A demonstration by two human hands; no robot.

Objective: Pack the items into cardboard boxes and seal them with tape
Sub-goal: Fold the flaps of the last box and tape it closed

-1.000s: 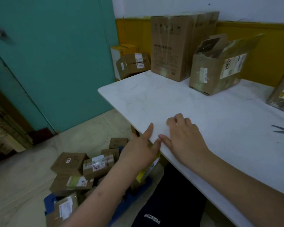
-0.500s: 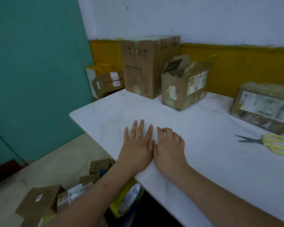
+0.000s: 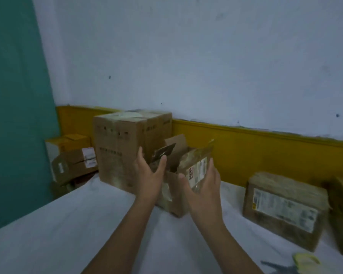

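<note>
White wall with a yellow band runs behind the table (image 3: 67, 224), where cartons stand along the back edge. Half a second ago both palms lay flat and side by side on the bare surface near the front edge; now they are lifted and have travelled toward the back, and the view has tipped up with them.

The left grip (image 3: 149, 175) and right grip (image 3: 204, 186) flank the small open box (image 3: 173, 202), one on each side, fingers straight and spread, holding nothing. Whether either palm already touches cardboard I cannot tell, as the frame is smeared with motion.

That box sits on the table just in front of the tall sealed carton (image 3: 119, 151), its flaps standing up and a label on the right-hand flap. A taped parcel (image 3: 283, 206) lies well apart to the right, and the scissors (image 3: 297, 264) show as a blur at the bottom corner.

I read this as the start of a packing round: fetching an empty box. Next I would close both palms on its sides and draw it forward, minding the loose flaps.
</note>
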